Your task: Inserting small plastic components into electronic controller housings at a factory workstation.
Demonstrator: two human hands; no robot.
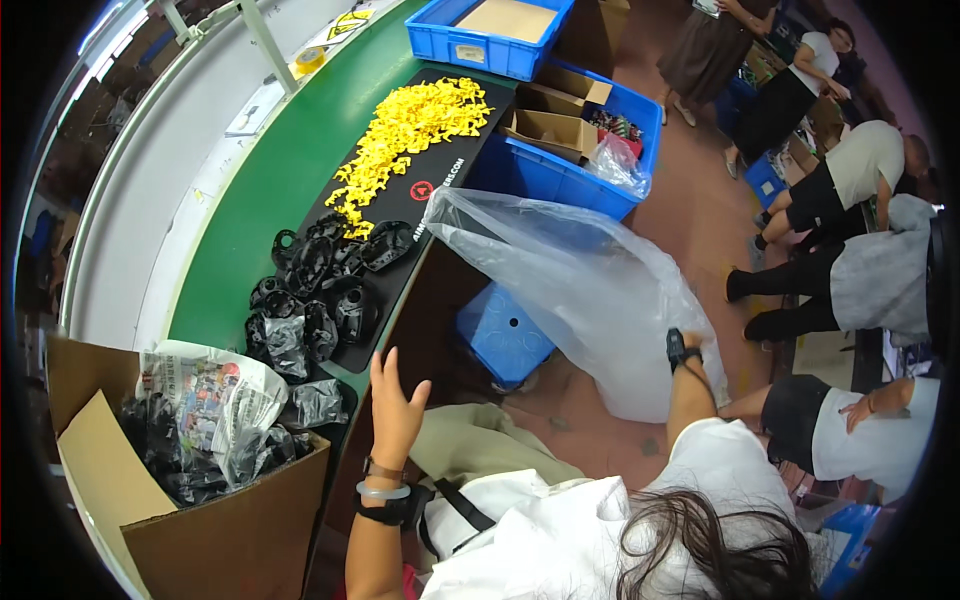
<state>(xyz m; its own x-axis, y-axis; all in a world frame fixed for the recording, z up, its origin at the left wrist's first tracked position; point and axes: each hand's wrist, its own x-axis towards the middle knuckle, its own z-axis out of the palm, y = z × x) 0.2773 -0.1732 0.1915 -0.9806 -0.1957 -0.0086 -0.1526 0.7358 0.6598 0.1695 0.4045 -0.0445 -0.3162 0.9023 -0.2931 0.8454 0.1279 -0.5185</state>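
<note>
My left hand point(397, 405) is raised beside the table edge, fingers spread and nothing in it. Close to it lie black plastic shells point(325, 265) in a loose heap, some wrapped in dark film. My right hand point(690, 341) is stretched out to the right, closed on a large clear plastic bag point(590, 290); its fingers are mostly hidden. The bag hangs billowed above the floor, its far end reaching the edge of the black mat point(405, 270). Small yellow plastic parts point(415, 125) are piled on the mat beyond the shells.
An open cardboard box point(230, 520) with newspaper and wrapped black parts stands at lower left. Blue crates point(575, 180) holding cartons sit beyond the bag. A blue stool point(503, 335) is under the bag. Several people stand or bend along the right side.
</note>
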